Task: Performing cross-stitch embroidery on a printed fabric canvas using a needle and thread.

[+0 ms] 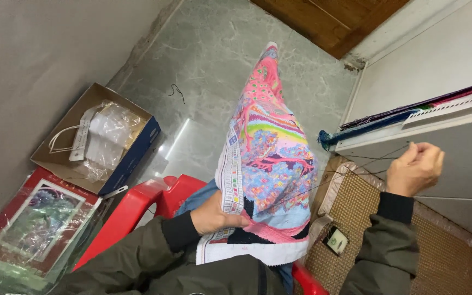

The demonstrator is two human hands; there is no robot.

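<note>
A large cross-stitch cloth [271, 158] with bright pink, blue and green patterns stands draped upward in the middle of the view. My left hand [214, 216] grips its lower left edge, thumb on the white border. My right hand [415, 168] is raised to the right, fingers pinched on a dark thread [350, 173] that runs taut back to the cloth. Both arms wear dark olive sleeves.
A red plastic chair [143, 205] sits under my left arm. An open cardboard box [96, 136] with plastic wrapping lies on the grey floor at left, beside a wrapped picture kit [39, 224]. A woven mat [356, 218] with a small card and a thread organiser rack [411, 112] are on the right.
</note>
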